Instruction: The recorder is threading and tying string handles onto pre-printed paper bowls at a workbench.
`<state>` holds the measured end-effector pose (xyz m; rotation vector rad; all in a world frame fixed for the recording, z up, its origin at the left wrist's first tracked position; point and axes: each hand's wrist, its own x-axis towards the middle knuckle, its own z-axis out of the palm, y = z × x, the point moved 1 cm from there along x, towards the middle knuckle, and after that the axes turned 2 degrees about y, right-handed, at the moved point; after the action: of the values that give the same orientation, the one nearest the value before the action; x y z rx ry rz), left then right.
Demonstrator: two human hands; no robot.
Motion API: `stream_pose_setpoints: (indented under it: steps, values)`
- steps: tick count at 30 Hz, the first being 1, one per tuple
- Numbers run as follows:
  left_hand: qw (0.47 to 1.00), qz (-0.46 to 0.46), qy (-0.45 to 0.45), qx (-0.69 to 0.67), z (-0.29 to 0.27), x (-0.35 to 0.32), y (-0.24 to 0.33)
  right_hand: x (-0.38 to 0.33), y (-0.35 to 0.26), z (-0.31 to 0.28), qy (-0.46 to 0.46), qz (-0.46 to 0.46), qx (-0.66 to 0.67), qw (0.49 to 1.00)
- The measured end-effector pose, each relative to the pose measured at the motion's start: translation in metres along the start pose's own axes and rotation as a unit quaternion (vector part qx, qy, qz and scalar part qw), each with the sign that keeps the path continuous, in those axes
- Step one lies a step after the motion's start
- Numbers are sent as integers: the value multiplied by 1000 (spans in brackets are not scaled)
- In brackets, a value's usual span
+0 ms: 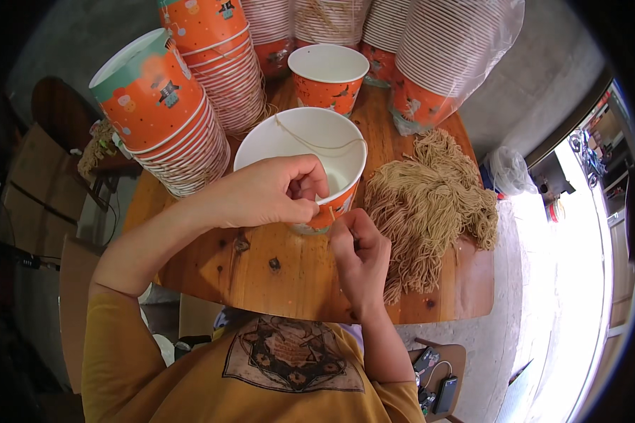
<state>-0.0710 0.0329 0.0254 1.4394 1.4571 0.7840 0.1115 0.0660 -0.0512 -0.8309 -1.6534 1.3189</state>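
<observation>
A white-lined orange paper bucket (pixel 261 141) stands at the middle of the table, tilted slightly toward me. A thin tan cord (pixel 310 146) loops across its opening to the right part of the rim. My left hand (pixel 282 190) is closed at the near rim, fingers curled over the edge and thumb outside; whether it also pinches cord is hidden. Just right of it and lower, my right hand (pixel 360 255) is closed in a pinch, with a short cord end showing above the fingertips. A pile of tan cords (pixel 430 204) lies right of my right hand.
Nested bucket stacks stand at the left (pixel 155 106) and behind it (pixel 219 63). One more bucket (pixel 329 67) is just beyond the middle one. Plastic-wrapped stacks (pixel 448 53) line the far side. The wooden table's rounded near edge (pixel 317 314) is close to my body.
</observation>
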Motion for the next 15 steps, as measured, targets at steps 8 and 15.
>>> stream_pose_setpoints:
  steps: [8, 15]
  values:
    - [1000, 17, -2, -4, 2, -1, -2, 2, -2, -1, -33, 28, 28, 999]
    - [1000, 15, -13, -4, 3, -2, -5, 4, -2, 1, -26, 43, 32, 998]
